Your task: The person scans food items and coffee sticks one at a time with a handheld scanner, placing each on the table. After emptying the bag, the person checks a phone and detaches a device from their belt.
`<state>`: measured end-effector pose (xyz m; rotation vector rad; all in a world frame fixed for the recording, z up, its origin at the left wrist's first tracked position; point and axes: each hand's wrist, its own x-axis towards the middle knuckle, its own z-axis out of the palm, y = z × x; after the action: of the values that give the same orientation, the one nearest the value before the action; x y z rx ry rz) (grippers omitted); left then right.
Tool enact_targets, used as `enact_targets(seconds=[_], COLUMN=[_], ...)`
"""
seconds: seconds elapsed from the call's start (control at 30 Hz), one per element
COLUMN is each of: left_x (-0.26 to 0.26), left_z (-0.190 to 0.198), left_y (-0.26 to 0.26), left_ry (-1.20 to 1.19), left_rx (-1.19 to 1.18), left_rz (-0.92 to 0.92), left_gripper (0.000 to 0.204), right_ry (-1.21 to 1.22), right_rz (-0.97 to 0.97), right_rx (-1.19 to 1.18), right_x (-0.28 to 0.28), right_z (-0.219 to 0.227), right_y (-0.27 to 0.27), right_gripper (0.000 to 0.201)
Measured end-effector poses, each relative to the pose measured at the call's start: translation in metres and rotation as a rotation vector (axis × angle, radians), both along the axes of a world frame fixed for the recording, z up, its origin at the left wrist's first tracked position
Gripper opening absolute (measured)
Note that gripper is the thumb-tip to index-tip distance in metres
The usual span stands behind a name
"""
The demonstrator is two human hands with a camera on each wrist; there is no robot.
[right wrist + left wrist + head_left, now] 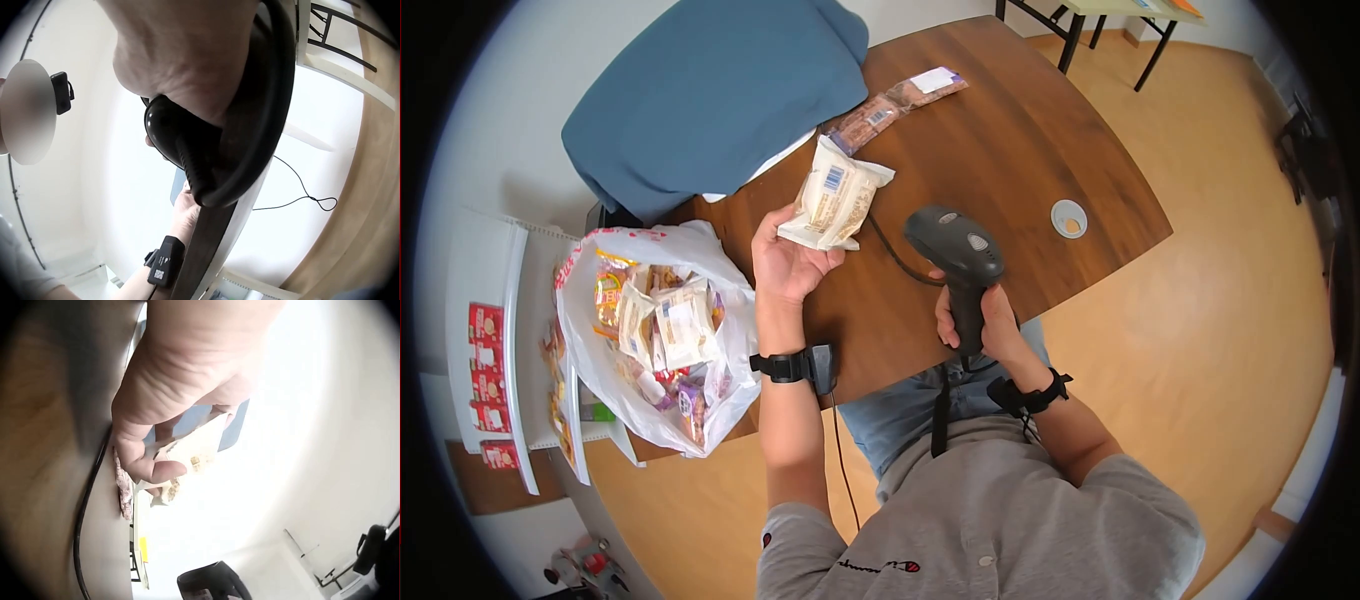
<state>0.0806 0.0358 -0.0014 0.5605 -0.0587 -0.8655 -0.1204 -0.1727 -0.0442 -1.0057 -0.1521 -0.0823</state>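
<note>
In the head view my left hand (790,262) holds a cream-coloured snack packet (837,195) by its lower end, over the table, with a printed barcode facing up. The left wrist view shows the fingers curled at the edge of this packet (194,456). My right hand (1000,325) grips the handle of a black barcode scanner (955,245), its head tilted toward the upper left. In the right wrist view the scanner's base and thick cable (275,144) lie close to the camera. Beyond the cream packet, a long brown snack pack (897,108) rests on the wood.
A white plastic bag (735,385) full of snack packets stands at the left of the wooden table (1020,130). Blue cloth (710,100) covers something at the back. A small white cup (1069,219) sits near the right edge. Shelves (518,350) with red boxes stand far left.
</note>
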Motion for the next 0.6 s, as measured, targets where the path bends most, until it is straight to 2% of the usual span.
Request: enact_targets(seconds=[0.03,0.1,0.23,0.3,0.33,0.37,0.43,0.47,0.5,0.6], left_x=[-0.001,-0.002,-0.011,-0.016,-0.014,-0.014,-0.017,-0.019,-0.022,-0.031], left_z=[-0.003,-0.006,0.0,-0.004,-0.001,0.0,0.002,0.003,0.002,0.007], left_y=[0.003,0.006,-0.003,-0.01,-0.008,-0.011,-0.013,-0.014,-0.014,-0.018], left_ry=[0.007,-0.021,-0.044,-0.174,-0.274,-0.261,-0.466,-0.516,-0.509,-0.729], left_rx=[-0.008,-0.086,-0.166,0.178,0.296,0.285,0.483,0.492,0.497,0.601], left_rz=[0.012,-0.086,-0.059,0.185,0.144,0.15,0.281,0.311,0.319,0.329], left_gripper=[0.051,0.053,0.054,0.049,0.042,0.042,0.043,0.04,0.04,0.033], right_ry=[0.009,0.025,0.026,0.036,0.04,0.051,0.059,0.066,0.05,0.047], right_rz=[0.005,0.015,0.025,0.032,0.034,0.04,0.044,0.056,0.068,0.08], right_rx=[0.003,-0.008,-0.008,-0.008,0.013,0.001,0.023,0.023,0.018,0.02], right_x=[0.0,0.0,0.0,-0.001,-0.001,-0.002,-0.002,-0.001,-0.001,-0.001], right_z=[0.0,-0.001,-0.001,0.0,0.0,0.001,0.002,0.0,-0.002,-0.001], right_y=[0.0,0.001,0.001,0.002,0.002,0.002,0.002,0.002,0.001,0.002], right_gripper=[0.084,0.085,0.089,0.09,0.091,0.091,0.091,0.091,0.091,0.09])
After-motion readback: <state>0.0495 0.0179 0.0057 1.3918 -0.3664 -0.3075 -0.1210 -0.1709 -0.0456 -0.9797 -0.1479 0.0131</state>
